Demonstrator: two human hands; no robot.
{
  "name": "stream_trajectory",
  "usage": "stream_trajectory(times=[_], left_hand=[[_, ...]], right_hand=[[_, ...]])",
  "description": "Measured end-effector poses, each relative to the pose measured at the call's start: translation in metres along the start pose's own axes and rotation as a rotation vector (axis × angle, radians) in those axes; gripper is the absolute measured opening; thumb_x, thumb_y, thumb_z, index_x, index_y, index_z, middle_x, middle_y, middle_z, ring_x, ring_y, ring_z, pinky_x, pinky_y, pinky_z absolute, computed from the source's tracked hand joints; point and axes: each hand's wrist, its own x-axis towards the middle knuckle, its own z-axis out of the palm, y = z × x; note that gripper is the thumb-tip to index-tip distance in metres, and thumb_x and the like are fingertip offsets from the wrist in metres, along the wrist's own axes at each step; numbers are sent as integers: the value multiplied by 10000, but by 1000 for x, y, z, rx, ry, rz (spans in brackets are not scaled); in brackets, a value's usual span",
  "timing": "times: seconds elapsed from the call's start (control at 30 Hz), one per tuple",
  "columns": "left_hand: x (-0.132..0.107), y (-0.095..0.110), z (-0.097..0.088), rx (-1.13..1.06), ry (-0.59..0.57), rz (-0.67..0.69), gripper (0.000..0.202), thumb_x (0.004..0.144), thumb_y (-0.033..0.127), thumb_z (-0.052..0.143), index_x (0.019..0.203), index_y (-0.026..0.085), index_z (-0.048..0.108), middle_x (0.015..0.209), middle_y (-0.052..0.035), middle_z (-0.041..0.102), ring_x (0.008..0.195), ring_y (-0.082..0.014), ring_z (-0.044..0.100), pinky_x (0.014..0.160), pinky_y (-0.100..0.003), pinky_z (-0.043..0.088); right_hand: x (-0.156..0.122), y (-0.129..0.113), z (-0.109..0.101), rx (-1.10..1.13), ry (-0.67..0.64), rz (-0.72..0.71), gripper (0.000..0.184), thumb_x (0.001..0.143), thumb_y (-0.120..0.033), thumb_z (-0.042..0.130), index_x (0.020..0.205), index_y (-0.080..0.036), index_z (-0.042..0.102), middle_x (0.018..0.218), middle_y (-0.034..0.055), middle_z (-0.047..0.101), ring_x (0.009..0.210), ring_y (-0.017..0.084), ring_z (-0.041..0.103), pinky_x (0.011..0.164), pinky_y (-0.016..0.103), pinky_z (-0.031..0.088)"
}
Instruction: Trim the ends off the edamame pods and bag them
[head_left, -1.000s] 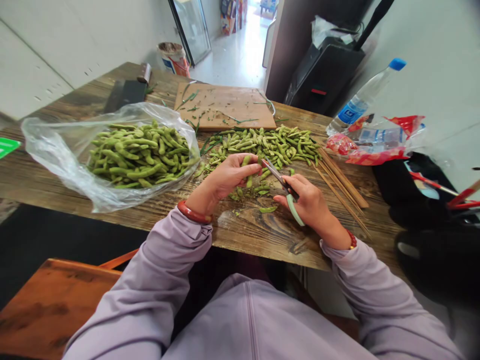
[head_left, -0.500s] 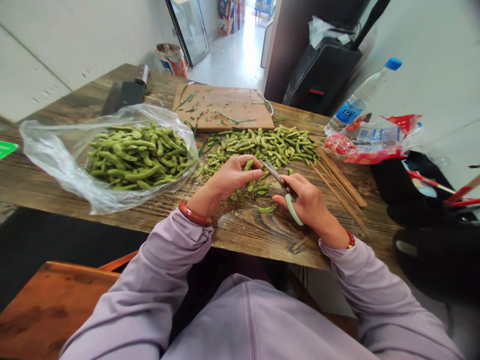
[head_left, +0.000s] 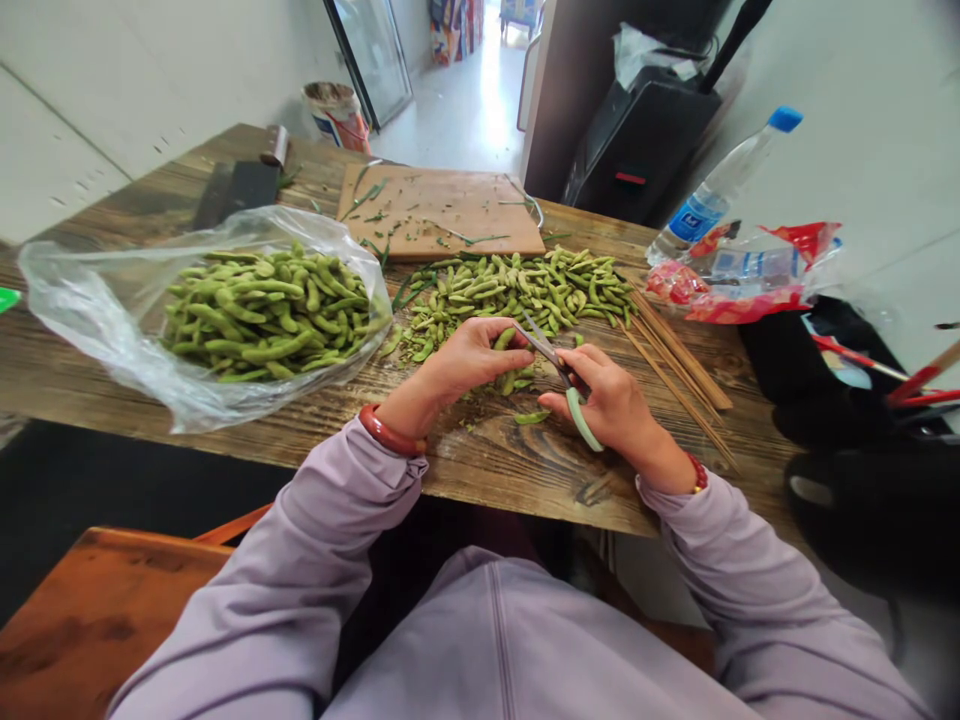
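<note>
Pinched between the thumb and fingers of my left hand [head_left: 474, 352] is a green edamame pod [head_left: 505, 339]. My right hand [head_left: 609, 398] grips scissors [head_left: 582, 418] with pale green handles; their parted blades reach up and left to the pod's upper end. Behind both hands a heap of edamame pods [head_left: 525, 285] spreads over the wooden table [head_left: 495, 460]. One loose pod [head_left: 531, 417] lies just below the blades. To the left, a clear plastic bag [head_left: 97, 300] lies open with a big pile of pods [head_left: 262, 310] in it.
A wooden cutting board [head_left: 442, 200] with green scraps lies behind the heap, and a cleaver [head_left: 251, 185] rests at the back left. Wooden sticks [head_left: 679, 350] lie right of the heap. A water bottle [head_left: 716, 195] and a red-and-clear package [head_left: 750, 275] stand farther right.
My left hand has moved slightly right and down with the pod, bringing it closer to the scissor blades. The view has shifted a little. Both grips stay the same.
</note>
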Motion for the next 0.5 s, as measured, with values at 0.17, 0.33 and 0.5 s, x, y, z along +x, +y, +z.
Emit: stream_trajectory(times=[0.17, 0.33, 0.5], left_hand=[[-3, 3, 0, 39, -8, -20, 215, 761, 339, 754, 776, 131, 702, 573, 39, 500, 486, -59, 361, 458, -213, 266], [-4, 2, -2, -18, -55, -39, 251, 761, 369, 761, 807, 129, 700, 613, 21, 571, 472, -60, 423, 447, -206, 318], [-3, -1, -5, -49, -100, -72, 257, 769, 377, 762, 817, 135, 689, 615, 39, 533, 448, -45, 421, 418, -188, 317]], right_hand=[[0, -1, -1, -36, -4, -36, 470, 919, -538, 636, 1263, -219, 603, 940, 67, 640, 781, 223, 632, 694, 347, 535], [-1, -2, -2, -82, -18, -34, 439, 934, -514, 620, 1266, -229, 602, 966, 77, 652, 797, 232, 647, 696, 346, 534], [-1, -2, -2, -91, -18, -44, 421, 948, -516, 599, 1245, -217, 610, 958, 83, 660, 812, 243, 654, 704, 354, 537]])
